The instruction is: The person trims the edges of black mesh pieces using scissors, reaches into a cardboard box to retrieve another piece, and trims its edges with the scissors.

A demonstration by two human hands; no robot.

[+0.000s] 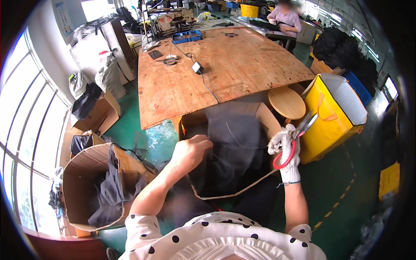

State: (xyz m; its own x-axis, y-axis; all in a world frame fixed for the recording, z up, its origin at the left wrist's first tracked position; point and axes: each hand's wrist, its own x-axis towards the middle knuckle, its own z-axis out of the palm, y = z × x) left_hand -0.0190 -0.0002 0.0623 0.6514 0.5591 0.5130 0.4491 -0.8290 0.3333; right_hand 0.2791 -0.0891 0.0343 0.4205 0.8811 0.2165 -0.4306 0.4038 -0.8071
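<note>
My left hand (190,152) is bare, its fingers closed at the edge of black mesh fabric (236,134). The mesh is blurred and spreads over an open cardboard box (269,120) in front of me. My right hand (287,145), in a white knitted glove, holds scissors (284,164) with red handles. Their blades point up and away to the right, slightly apart. A thin pale thread (236,138) runs across the mesh toward the gloved fingers; whether they grip it I cannot tell.
A wooden table (242,60) carries a small device with a cable (197,67) and blue trays (187,37). A round stool (287,103) and yellow bin (323,117) stand right. Another cardboard box (82,186) with mesh stands left. A person (286,21) works at the back.
</note>
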